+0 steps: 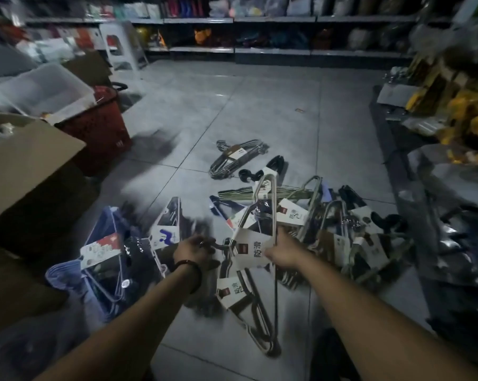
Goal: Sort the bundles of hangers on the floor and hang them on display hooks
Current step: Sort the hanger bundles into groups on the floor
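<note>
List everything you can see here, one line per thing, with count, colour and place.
hanger pile: too tangled to count, silver, green, dark, floor centre right.
lifted bundle: one, silver, white label, between the hands.
separate bundle: one, grey, floor beyond the pile.
blue bundles: several, blue, floor left.
cardboard box: one, brown, left.
basket: one, red, behind the box.
bin: one, clear, by the basket.
stool: one, white, far left.
shelves: one long run, grey, back wall.
left hand: one, dark bracelet on wrist, grips the lifted bundle's hooks.
right hand: one, grips the lifted bundle's label side.
</note>
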Tool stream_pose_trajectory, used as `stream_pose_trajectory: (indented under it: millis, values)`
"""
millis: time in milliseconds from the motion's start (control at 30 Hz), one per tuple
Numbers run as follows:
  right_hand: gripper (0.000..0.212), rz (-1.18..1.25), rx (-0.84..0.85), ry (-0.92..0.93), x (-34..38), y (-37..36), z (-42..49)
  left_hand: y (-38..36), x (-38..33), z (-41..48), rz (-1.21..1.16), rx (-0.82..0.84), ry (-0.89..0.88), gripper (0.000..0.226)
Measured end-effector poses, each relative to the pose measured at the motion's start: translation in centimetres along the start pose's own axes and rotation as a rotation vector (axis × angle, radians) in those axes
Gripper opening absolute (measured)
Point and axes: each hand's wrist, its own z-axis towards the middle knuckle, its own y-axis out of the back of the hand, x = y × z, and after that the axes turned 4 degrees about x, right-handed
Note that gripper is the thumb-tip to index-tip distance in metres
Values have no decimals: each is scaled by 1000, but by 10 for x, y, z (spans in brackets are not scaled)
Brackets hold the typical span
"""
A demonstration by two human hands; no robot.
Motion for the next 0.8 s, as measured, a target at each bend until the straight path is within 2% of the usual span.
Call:
stream_pose_trajectory:
  millis: [100, 133, 200, 333, 433, 533, 667, 700, 800]
  values:
    - [21, -47, 82, -11, -2, -20, 15, 12, 30, 31, -126, 1, 130, 29]
    - [19, -73, 132, -25, -5, -25, 23, 14, 49, 51, -136, -8, 157, 29]
    - [29, -160, 164, -46, -8, -31, 35, 14, 102, 106, -116, -6, 194, 27]
    - [45, -267, 133, -82, -19, -46, 62, -9, 140, 121, 37, -5, 246, 16]
    - [40, -166, 74, -112, -32, -72, 90, -22, 124, 79, 114, -9, 220, 31]
    - [35, -168, 11, -122, -46, -103, 110, -29, 112, 49, 102, -45, 234, 47]
    - [48, -207, -15, -151, -75, -135, 122, -36, 144, 53, 4, -6, 373, 54]
    - [52, -212, -9, -151, -78, -137, 121, -37, 152, 57, -1, -11, 384, 52]
    - [64, -202, 21, -142, -82, -143, 127, -38, 159, 59, -41, -94, 356, 24]
